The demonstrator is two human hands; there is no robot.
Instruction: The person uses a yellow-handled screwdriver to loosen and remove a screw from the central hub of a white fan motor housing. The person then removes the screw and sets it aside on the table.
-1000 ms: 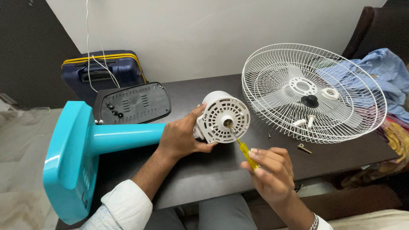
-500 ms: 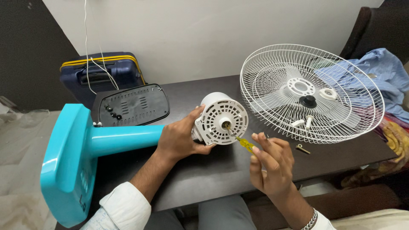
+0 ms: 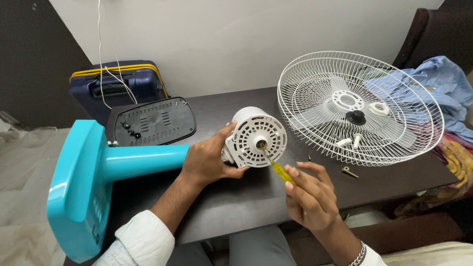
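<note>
Room: white wall behind a dark bench (image 3: 236, 207).
Far left: blue suitcase (image 3: 118, 83) by the wall, with a black cover plate (image 3: 152, 120) in front of it.
Fan stand: turquoise base and pole (image 3: 98, 167) lie on their side on the bench.
Left hand (image 3: 207, 160): its grip is closed around the white motor housing (image 3: 256, 137) and holds it up, face toward the person.
Right hand (image 3: 310, 197): its grip pinches a yellow screwdriver (image 3: 278, 168); the tip sits by the middle hole.
Doing it well: I think the tip should sit straight in the screw, with the housing held steady.
Right: white wire guard (image 3: 359, 108) with small parts inside it, loose screw (image 3: 349, 172) close by, blue cloth (image 3: 443, 83) behind.
</note>
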